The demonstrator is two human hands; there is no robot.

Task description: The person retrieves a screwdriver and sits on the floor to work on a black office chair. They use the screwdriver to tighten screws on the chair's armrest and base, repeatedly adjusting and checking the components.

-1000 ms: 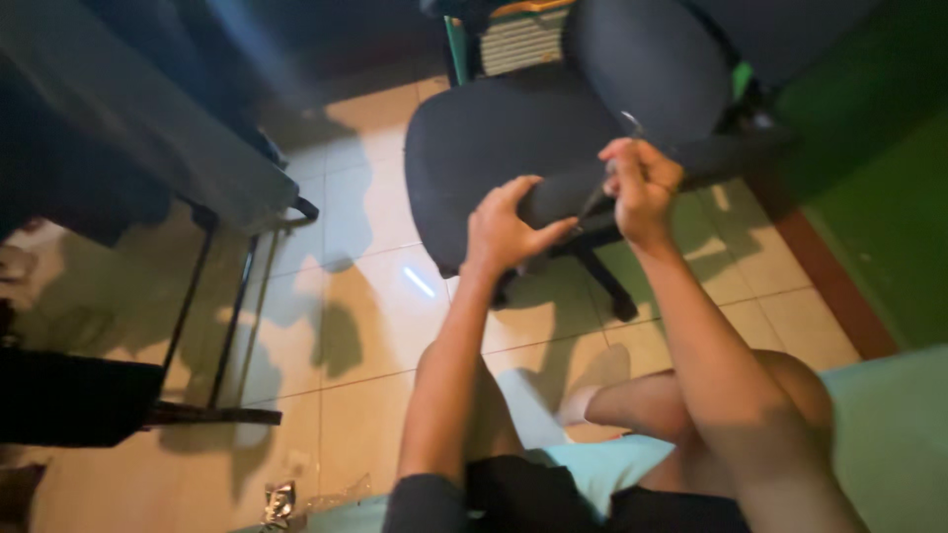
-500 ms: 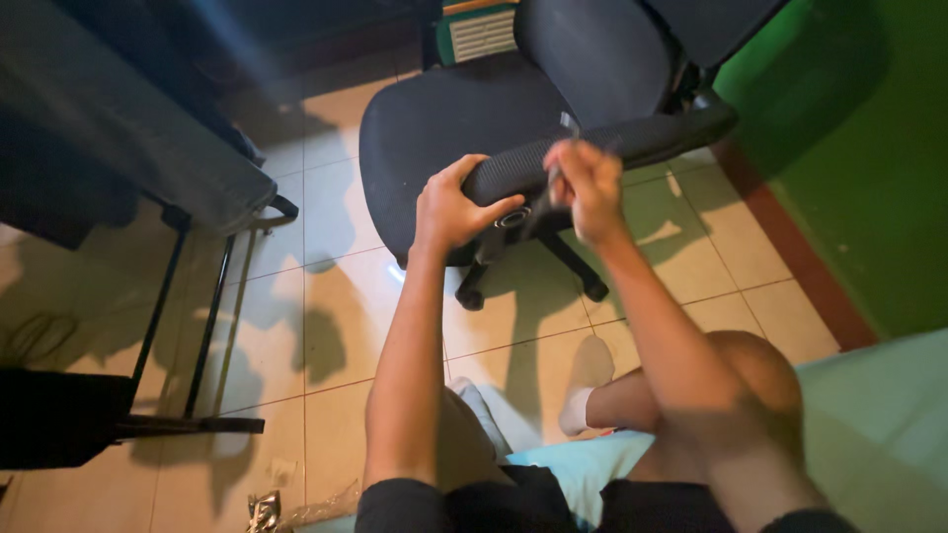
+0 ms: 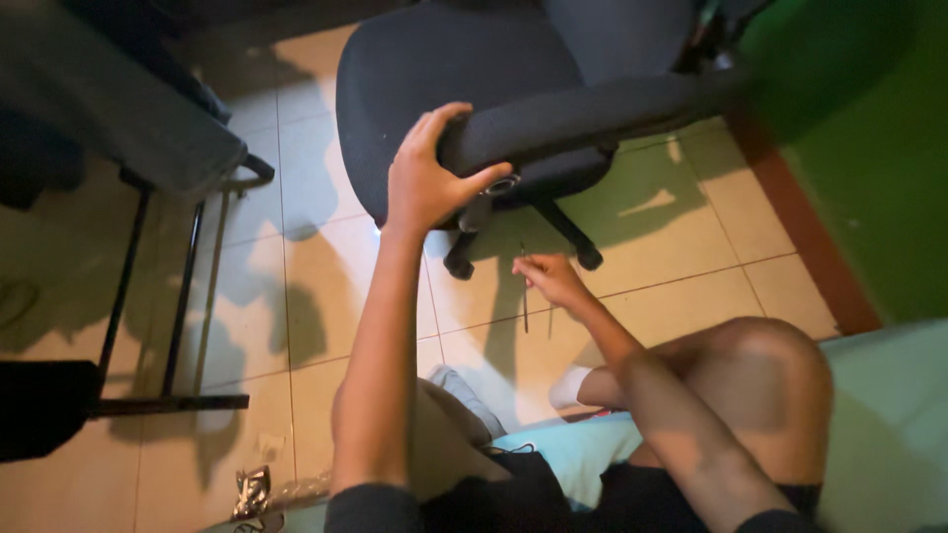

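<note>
Left hand (image 3: 432, 178) wrapped over the near end of the office chair's armrest (image 3: 583, 114), at 12 o'clock, steadying it. Right hand (image 3: 548, 278) lower, at 1 o'clock, fingers pinched narrowly on a thin dark tool (image 3: 524, 296) hanging over the floor tiles (image 3: 326, 296).

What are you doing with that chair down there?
A person sits low, looking down at a black office chair on the tiled floor. The left hand grips the end of the chair's padded armrest. The right hand is lower, pinching a thin dark tool that points down, under the seat near the wheeled base.
</note>
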